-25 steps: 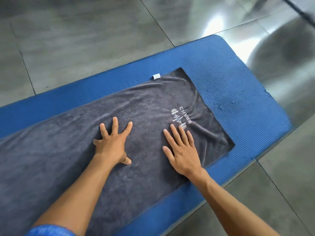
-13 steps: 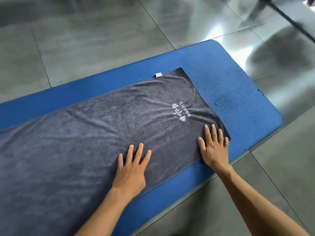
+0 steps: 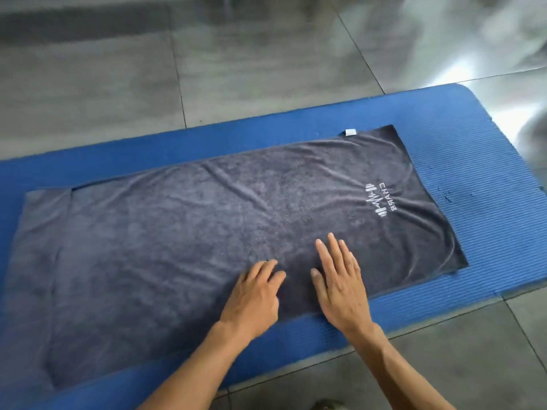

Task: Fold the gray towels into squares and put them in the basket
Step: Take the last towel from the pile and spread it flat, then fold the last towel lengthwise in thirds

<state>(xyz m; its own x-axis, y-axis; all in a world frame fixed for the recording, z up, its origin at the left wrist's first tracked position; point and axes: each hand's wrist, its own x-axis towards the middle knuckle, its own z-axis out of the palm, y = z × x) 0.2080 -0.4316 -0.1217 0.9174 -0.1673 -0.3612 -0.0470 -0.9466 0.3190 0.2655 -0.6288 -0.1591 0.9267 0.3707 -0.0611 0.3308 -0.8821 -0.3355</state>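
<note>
A dark gray towel (image 3: 183, 238) lies spread flat along a blue mat (image 3: 479, 161), with a white logo near its right end and a small white tag (image 3: 350, 132) at its far edge. At the left end one layer sticks out past the layer on top. My left hand (image 3: 254, 297) rests on the towel's near edge, fingers slightly curled. My right hand (image 3: 340, 285) lies flat beside it, fingers apart. Neither hand holds anything. No basket is in view.
The mat lies on a gray tiled floor (image 3: 118, 72) with bright glare at the upper right. Bare mat shows to the right of the towel and along its far edge. Something dark shows at the bottom edge of the frame (image 3: 328, 405).
My view has shifted left, so the towel's left end now shows. My right hand slid left from the towel's right corner to beside the left hand, which stays at the near edge.
</note>
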